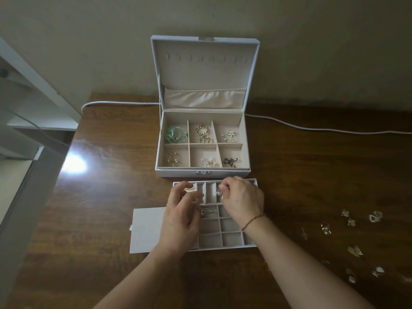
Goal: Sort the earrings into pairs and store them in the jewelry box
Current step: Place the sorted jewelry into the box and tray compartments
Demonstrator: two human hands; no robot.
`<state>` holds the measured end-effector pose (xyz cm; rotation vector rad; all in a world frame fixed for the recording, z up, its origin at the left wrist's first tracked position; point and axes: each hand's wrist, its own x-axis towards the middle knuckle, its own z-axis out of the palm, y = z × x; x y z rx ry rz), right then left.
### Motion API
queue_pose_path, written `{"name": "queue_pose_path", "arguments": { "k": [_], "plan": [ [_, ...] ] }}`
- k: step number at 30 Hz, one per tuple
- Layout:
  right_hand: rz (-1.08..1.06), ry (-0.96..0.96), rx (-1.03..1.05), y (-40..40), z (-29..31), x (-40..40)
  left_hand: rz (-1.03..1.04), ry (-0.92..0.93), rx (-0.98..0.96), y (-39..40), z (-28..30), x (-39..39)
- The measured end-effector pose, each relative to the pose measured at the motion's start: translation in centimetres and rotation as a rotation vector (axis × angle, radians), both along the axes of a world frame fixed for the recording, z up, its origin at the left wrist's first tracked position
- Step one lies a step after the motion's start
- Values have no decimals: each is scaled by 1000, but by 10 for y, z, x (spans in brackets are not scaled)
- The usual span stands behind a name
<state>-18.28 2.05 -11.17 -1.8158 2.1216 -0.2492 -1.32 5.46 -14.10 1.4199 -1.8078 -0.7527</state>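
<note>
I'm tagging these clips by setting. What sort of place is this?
Probably a room in a home, not a workshop: a wooden table pushed against a plain wall, an open jewelry box on it, and a white cable trailing behind.

You see a dark wooden table with a bright patch of glare on its left half. A white cable runs along the far edge of the table, passing behind the box. Beyond the table stands a plain beige wall. At your far left, white shelving stands beside the table's corner.
</note>
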Motion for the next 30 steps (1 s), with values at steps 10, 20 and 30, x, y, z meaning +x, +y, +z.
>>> {"name": "queue_pose_path", "arguments": {
  "k": [10, 20, 30],
  "plan": [
    [10, -100, -117, 10, -3, -11, -6, 2, -2, 1, 5, -1],
    [125, -29, -105, 26, -2, -12, -107, -290, -97, -2, 0, -5],
    [-259, -16, -197, 83, 11, -122, -215, -485, -151, 1, -2, -12]
  ]
}}
